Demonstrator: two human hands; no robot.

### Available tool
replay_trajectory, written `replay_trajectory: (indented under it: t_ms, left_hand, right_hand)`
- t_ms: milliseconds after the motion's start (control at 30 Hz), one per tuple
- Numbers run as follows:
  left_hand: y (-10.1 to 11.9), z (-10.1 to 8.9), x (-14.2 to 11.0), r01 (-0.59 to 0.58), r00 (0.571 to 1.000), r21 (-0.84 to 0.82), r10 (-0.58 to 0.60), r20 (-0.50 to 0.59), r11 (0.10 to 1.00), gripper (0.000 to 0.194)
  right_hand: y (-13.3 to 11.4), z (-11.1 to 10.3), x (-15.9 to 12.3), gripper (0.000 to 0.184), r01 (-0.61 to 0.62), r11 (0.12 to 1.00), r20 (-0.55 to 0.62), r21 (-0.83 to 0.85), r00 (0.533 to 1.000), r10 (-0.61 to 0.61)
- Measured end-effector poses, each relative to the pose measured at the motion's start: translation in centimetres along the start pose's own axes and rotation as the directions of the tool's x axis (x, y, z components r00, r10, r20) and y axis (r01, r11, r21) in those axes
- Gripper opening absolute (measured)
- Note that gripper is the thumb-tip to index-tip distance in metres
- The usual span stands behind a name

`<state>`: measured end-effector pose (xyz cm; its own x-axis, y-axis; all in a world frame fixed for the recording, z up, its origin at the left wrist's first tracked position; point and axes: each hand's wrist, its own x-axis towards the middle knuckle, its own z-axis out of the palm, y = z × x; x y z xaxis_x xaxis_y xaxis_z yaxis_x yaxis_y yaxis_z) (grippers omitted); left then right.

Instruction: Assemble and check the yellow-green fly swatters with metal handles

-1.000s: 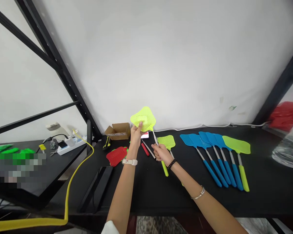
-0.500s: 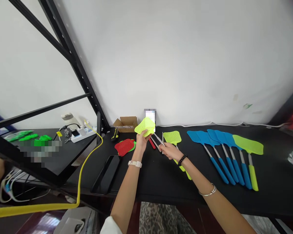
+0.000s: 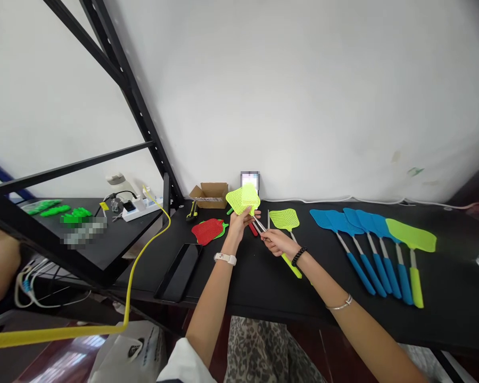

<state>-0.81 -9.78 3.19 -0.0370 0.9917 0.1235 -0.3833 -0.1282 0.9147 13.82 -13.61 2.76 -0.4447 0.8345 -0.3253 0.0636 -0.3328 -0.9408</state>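
Note:
My left hand (image 3: pixel 239 222) pinches the bottom of a yellow-green fly swatter head (image 3: pixel 243 199), held just above the black table (image 3: pixel 243 282). My right hand (image 3: pixel 276 242) is closed round the swatter's metal rod, and its yellow-green handle (image 3: pixel 290 265) sticks out below my wrist. A second yellow-green swatter head (image 3: pixel 284 218) lies flat just right of my hands. A red swatter head (image 3: pixel 206 231) rests on a green one to the left.
Several blue swatters (image 3: pixel 355 234) and one yellow-green swatter (image 3: pixel 412 250) lie in a row at the right. A small cardboard box (image 3: pixel 209 194) stands by the wall. A black tray (image 3: pixel 180 271), a yellow cable (image 3: pixel 143 255) and a power strip (image 3: pixel 138 209) are at the left.
The swatter head has come down from in front of the wall to just above the table. The camera has shifted, so the whole scene sits further right and lower.

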Motion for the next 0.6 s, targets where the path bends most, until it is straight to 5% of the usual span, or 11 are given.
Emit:
replay_trajectory:
  t_ms: [333, 600]
  left_hand:
    - [-0.62, 0.27, -0.01, 0.016, 1.0, 0.006, -0.016, 0.017, 1.0, 0.036]
    - [-0.57, 0.51, -0.34, 0.032, 0.995, -0.001, -0.032, 0.092, 0.999, 0.039]
  right_hand:
    - [-0.14, 0.33, -0.57, 0.015, 0.028, 0.98, 0.076, 0.195, 0.996, -0.043]
    - [-0.02, -0.14, -0.41, 0.02, -0.078, 0.946, 0.271, 0.313, 0.962, -0.01]
